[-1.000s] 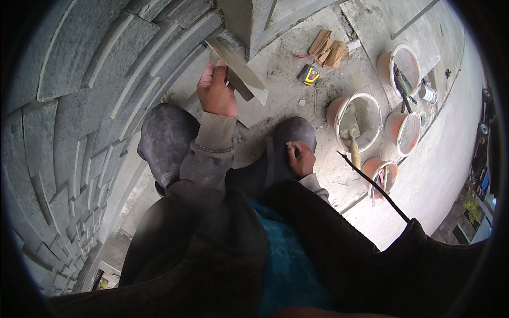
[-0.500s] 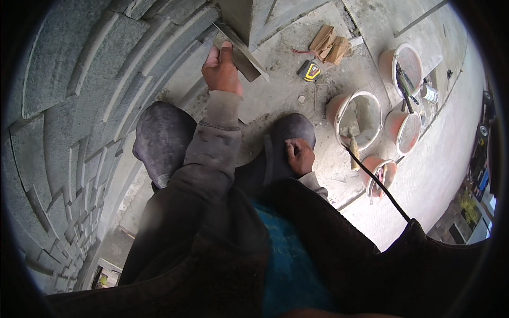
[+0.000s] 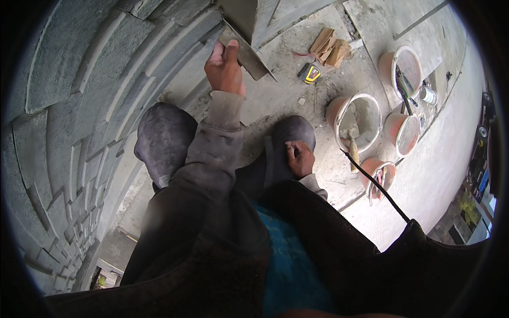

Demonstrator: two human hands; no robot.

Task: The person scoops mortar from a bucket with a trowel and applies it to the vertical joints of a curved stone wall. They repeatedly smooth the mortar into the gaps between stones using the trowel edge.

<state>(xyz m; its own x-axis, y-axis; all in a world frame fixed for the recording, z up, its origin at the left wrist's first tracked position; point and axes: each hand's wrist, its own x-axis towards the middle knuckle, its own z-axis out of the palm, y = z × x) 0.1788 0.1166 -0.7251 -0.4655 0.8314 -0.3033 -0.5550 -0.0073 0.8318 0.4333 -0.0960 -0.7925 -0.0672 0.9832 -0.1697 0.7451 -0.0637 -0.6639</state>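
Note:
My left hand [image 3: 225, 69] is closed on a flat grey rectangular plate [image 3: 251, 62], which looks like a metal scraper blade. Thumb and fingers grip its near-left side, and the plate slants beside the base of a grey pillar [image 3: 238, 17]. Whether it has a handle is hidden by the hand. My right hand [image 3: 300, 158] rests on my right knee [image 3: 292, 130] with its fingers curled in and nothing visible in them. Dusty dark trousers cover both knees.
Stacked stone cladding [image 3: 69, 79] rises along the left. A yellow-black tape measure [image 3: 309, 73] and torn brown paper [image 3: 330, 47] lie ahead. To the right stand a mortar bucket [image 3: 335, 114] with a trowel [image 3: 353, 153], a tool bucket [image 3: 388, 66] and smaller buckets [image 3: 393, 130].
My left hand and the plate have shifted slightly to the right, and the plate's angle has changed a little. My right hand stays on the knee.

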